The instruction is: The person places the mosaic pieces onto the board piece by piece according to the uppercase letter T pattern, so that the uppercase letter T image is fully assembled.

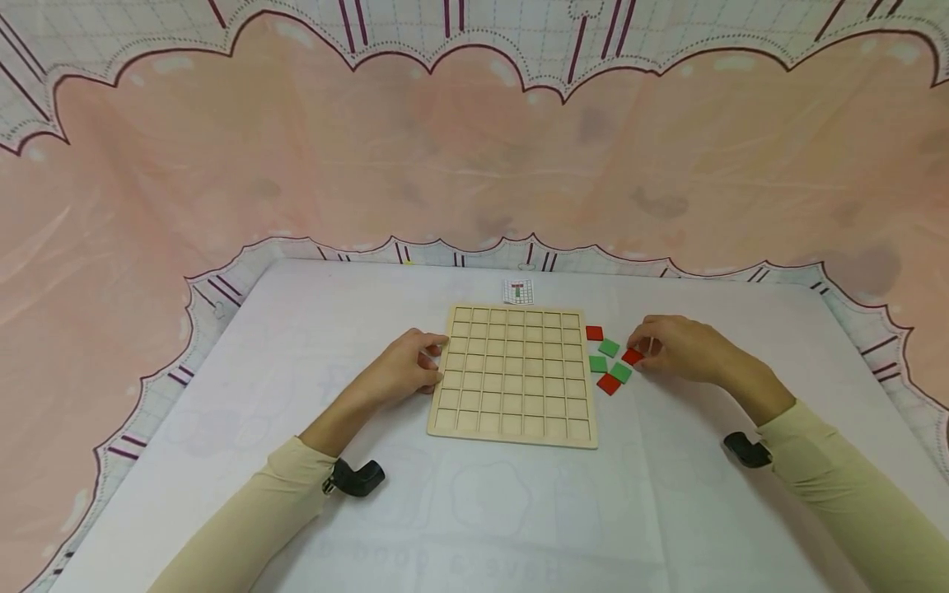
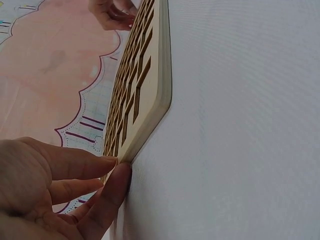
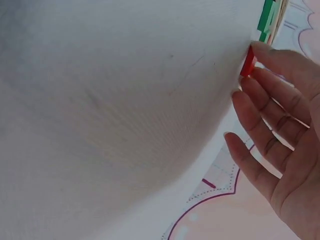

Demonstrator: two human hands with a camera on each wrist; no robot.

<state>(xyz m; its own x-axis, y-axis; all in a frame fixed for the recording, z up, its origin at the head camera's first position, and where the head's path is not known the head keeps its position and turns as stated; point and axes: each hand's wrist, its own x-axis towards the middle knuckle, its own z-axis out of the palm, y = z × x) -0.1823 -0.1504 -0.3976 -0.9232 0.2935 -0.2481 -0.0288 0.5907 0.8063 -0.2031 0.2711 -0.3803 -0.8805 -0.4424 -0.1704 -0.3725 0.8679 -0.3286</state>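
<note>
A square wooden grid board [image 1: 525, 359] lies flat on the table, its many shallow cells bare. At its left edge is my left hand [image 1: 406, 362], thumb and fingertips spread along the rim and touching it. The left wrist view shows those fingers [image 2: 87, 162] against the board's edge [image 2: 165, 75]. To the right of the board, my right hand [image 1: 682, 350] pinches a red square tile [image 1: 633, 357] by its sides, thumb opposite index finger. In the right wrist view that red tile [image 3: 247, 62] stays at the tabletop, the other fingers spread.
Beside the board's right edge lie loose tiles: a red one [image 1: 595, 333], a green one [image 1: 610, 347], another green one [image 1: 598, 364], a third green one [image 1: 620, 373] and a red one [image 1: 609, 384]. A small printed grid card [image 1: 518, 291] lies behind the board.
</note>
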